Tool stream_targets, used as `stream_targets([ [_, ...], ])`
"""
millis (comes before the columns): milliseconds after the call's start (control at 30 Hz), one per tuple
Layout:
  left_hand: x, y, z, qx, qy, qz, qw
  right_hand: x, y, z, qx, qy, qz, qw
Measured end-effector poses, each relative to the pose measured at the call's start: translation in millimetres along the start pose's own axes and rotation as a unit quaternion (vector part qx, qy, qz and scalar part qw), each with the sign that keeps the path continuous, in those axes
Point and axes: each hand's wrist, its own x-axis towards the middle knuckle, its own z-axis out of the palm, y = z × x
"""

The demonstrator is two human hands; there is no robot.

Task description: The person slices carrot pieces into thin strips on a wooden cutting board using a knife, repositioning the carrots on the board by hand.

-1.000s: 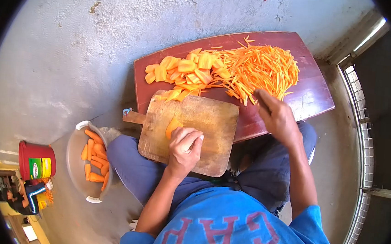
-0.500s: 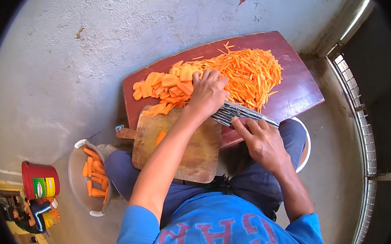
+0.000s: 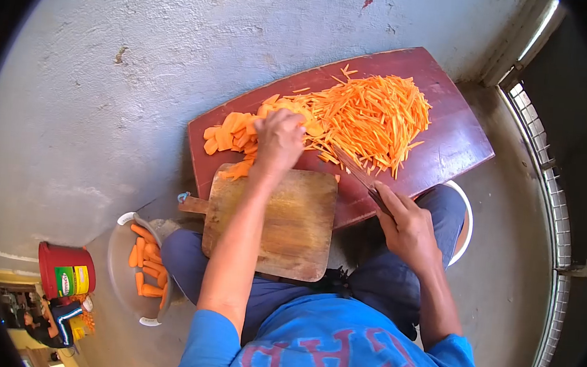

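Note:
My right hand [image 3: 410,231] is wrapped round the handle of a knife [image 3: 358,169], its blade edge-on and pointing toward the carrot heap. My left hand [image 3: 281,141] is over the pile of flat carrot slices [image 3: 232,132], fingers curled down around some slices; its fingertips are partly hidden. Right of it, a large heap of shredded carrot strips [image 3: 381,118] lies on the dark red tabletop [image 3: 449,137]. A wooden cutting board [image 3: 297,225] with a short handle rests across my lap, below my left wrist.
A tub [image 3: 116,266] with whole peeled carrots [image 3: 151,269] stands at my left. Beyond it are a red bucket [image 3: 66,270] and another person [image 3: 51,323]. A white-rimmed container [image 3: 467,232] is beside my right knee. A rough wall [image 3: 143,82] borders the table.
My left hand has moved slightly left, off the shredded heap onto the slices. The knife has turned from showing its broad blade to edge-on. The orange piece on the board's left is no longer visible.

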Motion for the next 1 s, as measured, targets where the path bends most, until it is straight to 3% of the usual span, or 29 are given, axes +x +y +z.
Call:
stream_targets([
  [200, 20.0, -55.3, -45.5, 0.072, -0.069, -0.102, 0.99, -12.3, -1.7, 21.0, 0.147, 0.036, -0.037, 0.988],
  [433, 58.6, -55.1, -20.6, 0.094, -0.203, -0.028, 0.974, -13.2, -9.1, 33.4, 0.155, 0.013, -0.058, 0.986],
  [700, 51.6, -67.7, -30.4, -0.005, -0.109, -0.072, 0.991, -18.2, -6.0, 35.0, 0.179, -0.011, 0.0, 0.984],
  [833, 53.3, -77.6, -38.1, -0.071, -0.097, -0.103, 0.987, -16.4, -7.0, 35.6, 0.182, -0.012, -0.018, 0.983],
  [1000, 68.0, -54.9, -26.5, 0.094, -0.178, -0.07, 0.977, -18.6, -4.9, 41.2, 0.175, 0.027, -0.057, 0.982],
])
